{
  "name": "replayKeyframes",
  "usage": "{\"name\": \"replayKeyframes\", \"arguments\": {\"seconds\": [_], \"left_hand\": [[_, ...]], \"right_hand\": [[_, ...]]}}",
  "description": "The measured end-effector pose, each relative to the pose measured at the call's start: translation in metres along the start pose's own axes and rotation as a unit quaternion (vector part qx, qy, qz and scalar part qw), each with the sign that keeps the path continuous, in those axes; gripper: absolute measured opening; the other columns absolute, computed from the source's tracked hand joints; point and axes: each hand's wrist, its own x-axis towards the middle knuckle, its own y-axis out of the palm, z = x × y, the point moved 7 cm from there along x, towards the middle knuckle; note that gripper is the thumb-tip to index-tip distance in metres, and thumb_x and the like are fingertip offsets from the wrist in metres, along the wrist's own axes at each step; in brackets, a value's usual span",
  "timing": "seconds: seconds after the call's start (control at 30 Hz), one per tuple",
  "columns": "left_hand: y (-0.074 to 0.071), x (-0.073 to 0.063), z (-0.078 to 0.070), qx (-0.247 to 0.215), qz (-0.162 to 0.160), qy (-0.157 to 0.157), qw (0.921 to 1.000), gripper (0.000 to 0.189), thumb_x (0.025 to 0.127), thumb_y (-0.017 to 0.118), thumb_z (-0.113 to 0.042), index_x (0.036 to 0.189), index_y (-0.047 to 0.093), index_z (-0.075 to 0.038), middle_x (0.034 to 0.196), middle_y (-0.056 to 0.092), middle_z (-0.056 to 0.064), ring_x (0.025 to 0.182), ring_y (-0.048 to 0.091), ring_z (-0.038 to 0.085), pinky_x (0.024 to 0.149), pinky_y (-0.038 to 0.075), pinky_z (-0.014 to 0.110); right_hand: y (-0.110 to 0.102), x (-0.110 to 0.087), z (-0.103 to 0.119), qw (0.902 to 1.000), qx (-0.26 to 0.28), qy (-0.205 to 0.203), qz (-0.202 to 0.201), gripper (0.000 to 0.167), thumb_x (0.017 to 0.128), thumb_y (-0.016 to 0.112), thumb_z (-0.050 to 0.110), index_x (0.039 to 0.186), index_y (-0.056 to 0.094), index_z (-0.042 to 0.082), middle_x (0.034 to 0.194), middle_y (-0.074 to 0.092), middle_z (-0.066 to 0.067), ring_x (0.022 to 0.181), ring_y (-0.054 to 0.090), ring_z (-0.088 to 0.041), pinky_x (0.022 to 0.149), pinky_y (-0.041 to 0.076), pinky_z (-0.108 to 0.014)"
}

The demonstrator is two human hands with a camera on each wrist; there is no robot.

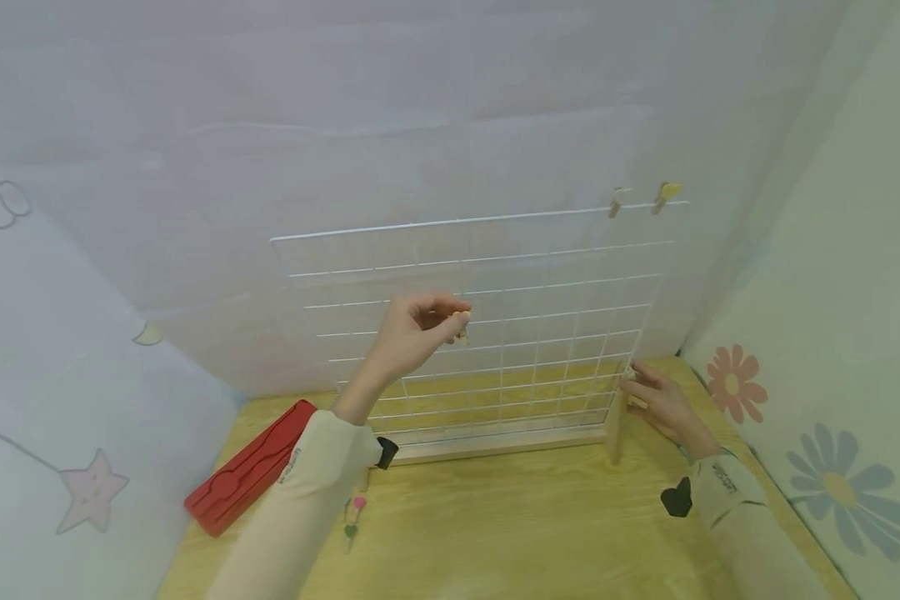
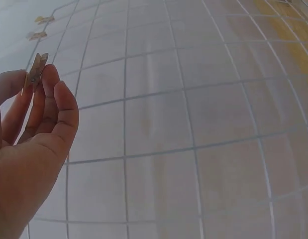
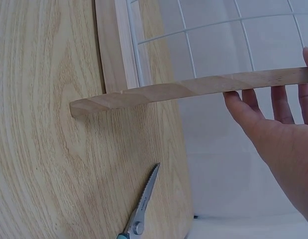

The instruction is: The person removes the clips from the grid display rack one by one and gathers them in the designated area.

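Pale walls (image 1: 420,108) are set around a wood-grain table (image 1: 495,525), on which a white wire grid (image 1: 525,256) is stood. A small clothespin (image 2: 38,67) is pinched between the thumb and fingers of the left hand (image 1: 412,331), in front of the grid and below its top rail (image 1: 360,231), to which the left hand is nearer. Its long axis appears roughly upright in the head view, and one wooden end is left projecting past the fingertips. By the right hand (image 1: 663,404), the wooden side post (image 3: 178,89) is gripped between thumb and fingers.
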Motion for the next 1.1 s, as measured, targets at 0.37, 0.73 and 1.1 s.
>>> {"name": "replayKeyframes", "arguments": {"seconds": [0.37,0.73,1.1], "left_hand": [[0.000,-0.055,0.061,-0.004,0.003,-0.059,0.9983,0.014,0.091,0.065,-0.006,0.102,0.069,0.002,0.088,0.068,0.018,0.071,0.065,0.026,0.066,0.056,0.034],[0.004,-0.095,0.107,-0.021,-0.011,-0.134,0.9906,0.020,0.092,0.065,-0.010,0.106,0.067,0.004,0.098,0.067,0.021,0.079,0.067,0.025,0.071,0.057,0.040],[0.009,-0.124,0.136,-0.054,-0.031,-0.172,0.9832,0.022,0.091,0.065,-0.008,0.108,0.065,0.006,0.099,0.067,0.019,0.077,0.066,0.016,0.070,0.057,0.034]], "right_hand": [[-0.003,0.001,-0.006,0.9999,-0.011,0.007,-0.004,0.081,0.098,0.057,0.016,0.152,-0.002,0.000,0.151,0.006,-0.028,0.102,0.051,0.003,0.104,0.037,-0.050],[-0.003,0.002,-0.005,0.9999,-0.008,0.010,-0.003,0.081,0.097,0.058,0.016,0.152,0.000,0.001,0.150,0.010,-0.027,0.102,0.052,0.002,0.093,0.047,-0.032],[-0.005,0.002,-0.005,0.9999,0.001,0.008,-0.007,0.082,0.097,0.058,0.015,0.152,0.000,0.001,0.142,0.021,-0.017,0.103,0.052,-0.001,0.088,0.048,-0.028]]}}
